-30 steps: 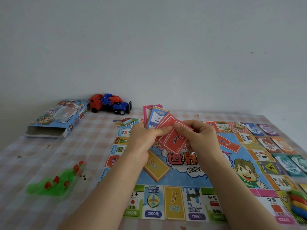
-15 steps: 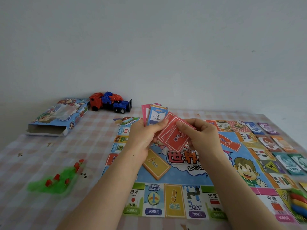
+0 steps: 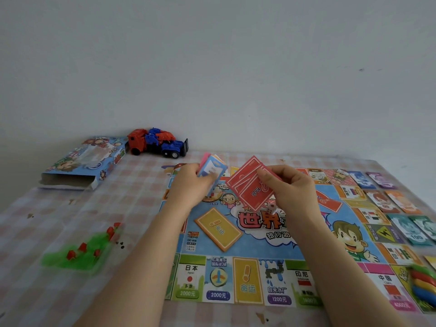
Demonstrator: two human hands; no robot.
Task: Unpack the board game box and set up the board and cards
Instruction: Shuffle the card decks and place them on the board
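Observation:
The colourful game board [image 3: 278,251] lies flat on the checked tablecloth. Above its far half, my right hand [image 3: 292,190] pinches a small fan of red cards [image 3: 250,187]. My left hand [image 3: 191,182] grips a stack of blue and pink cards [image 3: 212,169] a little to the left. A white die [image 3: 271,209] sits on the board just under the red cards. An orange card slot [image 3: 218,228] is printed on the board centre. The empty blue game box [image 3: 82,161] lies open at the far left.
A red and blue toy truck [image 3: 157,143] stands by the wall. Green and red small pieces [image 3: 80,251] lie left of the board. Paper money [image 3: 405,208] is laid out along the right edge, with coloured pawns [image 3: 423,282] at the near right.
My hands have drawn apart: the right hand took the red cards away from the stack that the left hand keeps. The die under them came into sight.

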